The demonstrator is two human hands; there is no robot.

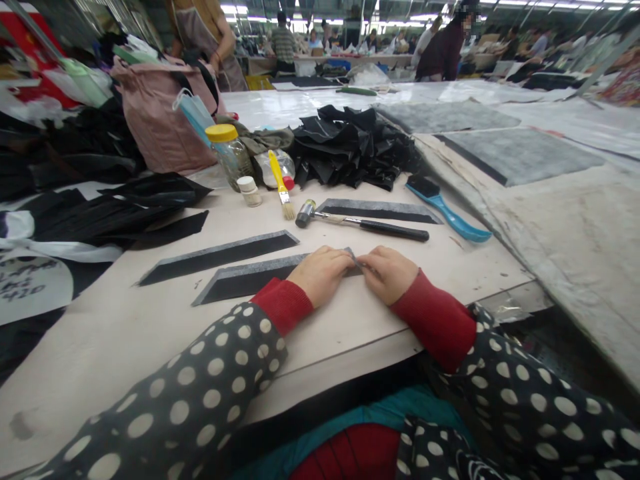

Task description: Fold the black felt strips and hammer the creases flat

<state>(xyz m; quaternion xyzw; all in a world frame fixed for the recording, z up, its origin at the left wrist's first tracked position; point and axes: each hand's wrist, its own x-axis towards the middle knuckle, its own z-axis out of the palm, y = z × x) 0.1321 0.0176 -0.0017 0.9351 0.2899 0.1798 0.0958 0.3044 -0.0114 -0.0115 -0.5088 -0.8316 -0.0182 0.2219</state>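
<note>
My left hand (323, 275) lies over the right part of a black strip with a grey edge (240, 283), its fingertips closed on the strip's end. From the other side, my right hand (389, 273) pinches the same end between thumb and fingers. The strip's end stands slightly raised between the two hands, and part of it is hidden under my left hand. A second black strip (220, 257) lies flat to the left. Behind my hands rests a third strip (380, 211), with a black-handled mallet (370, 225) in front of it.
Past the mallet are a yellow-handled brush (280, 180), a small white bottle (249, 191), a yellow-lidded jar (229, 157) and a heap of black pieces (350, 147). A blue brush (450, 210) lies right. A pink bag (160, 113) stands back left. People work in the background.
</note>
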